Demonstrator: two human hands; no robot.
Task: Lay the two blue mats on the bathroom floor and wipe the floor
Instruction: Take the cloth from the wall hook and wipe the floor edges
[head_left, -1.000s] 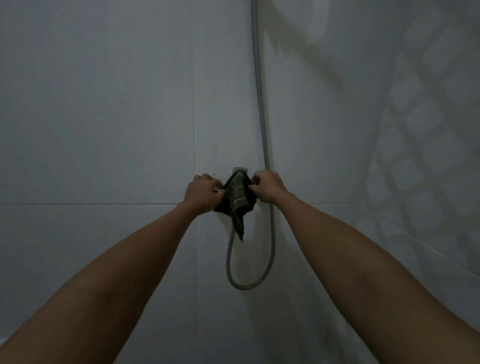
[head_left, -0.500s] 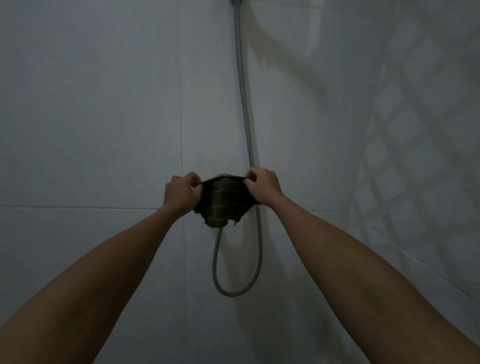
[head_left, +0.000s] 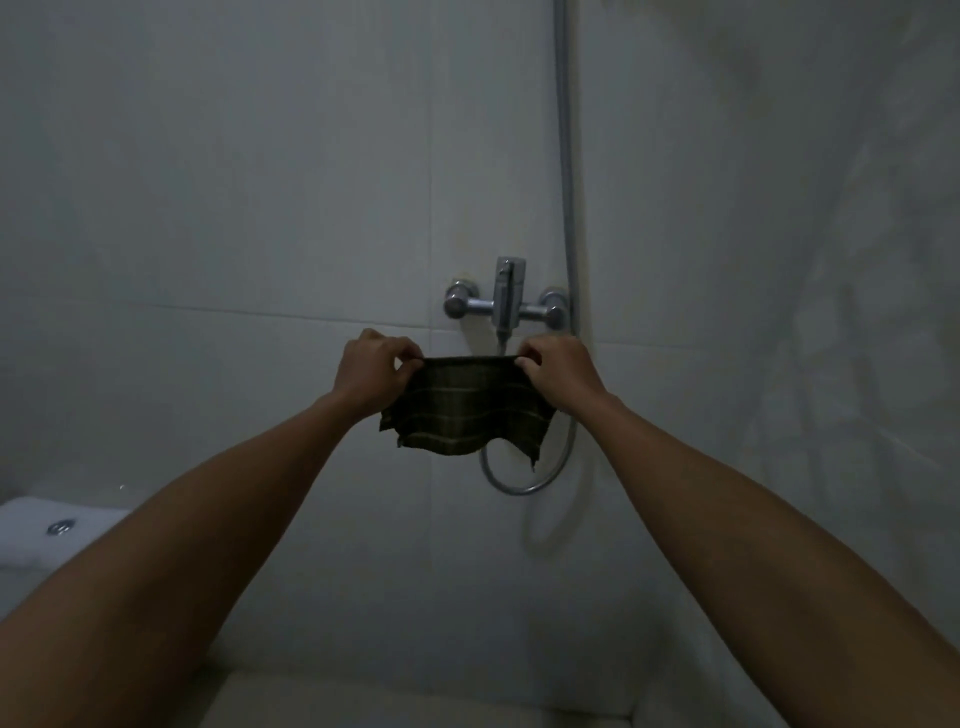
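While both hands' fingers (head_left: 402, 358) pinch the cloth's (head_left: 465, 408) top edge, its lower edge hangs free.

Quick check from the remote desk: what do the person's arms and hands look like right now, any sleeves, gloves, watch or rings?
Both forearms are bare as far as the frame shows: no sleeves in view. The left hand and the right hand wear no gloves, and no watch, bracelet or ring shows at either wrist or on the visible fingers. The light is dim, so fine markings could not be told.
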